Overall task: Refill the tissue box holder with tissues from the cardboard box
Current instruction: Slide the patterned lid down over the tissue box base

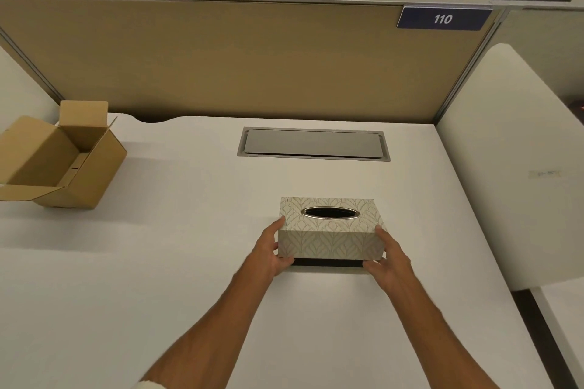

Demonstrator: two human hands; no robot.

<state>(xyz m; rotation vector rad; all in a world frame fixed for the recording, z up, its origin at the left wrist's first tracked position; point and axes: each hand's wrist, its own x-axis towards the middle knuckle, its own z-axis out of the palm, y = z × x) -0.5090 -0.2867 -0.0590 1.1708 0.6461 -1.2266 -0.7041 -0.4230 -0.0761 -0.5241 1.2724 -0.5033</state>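
Observation:
A patterned cream tissue box holder [330, 232] stands near the middle of the white desk [158, 262]. Its oval top slot looks dark, with no tissue showing. A dark base strip shows under its front edge, as if the cover is slightly raised. My left hand [271, 249] grips its left end and my right hand [387, 257] grips its right end. An open brown cardboard box [63, 158] sits at the far left of the desk, flaps up; the part of its inside that I can see holds nothing.
A grey cable hatch [313, 144] is set into the desk behind the holder. A tan partition [221, 57] with a blue "110" sign [442, 19] closes the back. A white side panel [505, 167] stands on the right. Chairs show beyond the partition.

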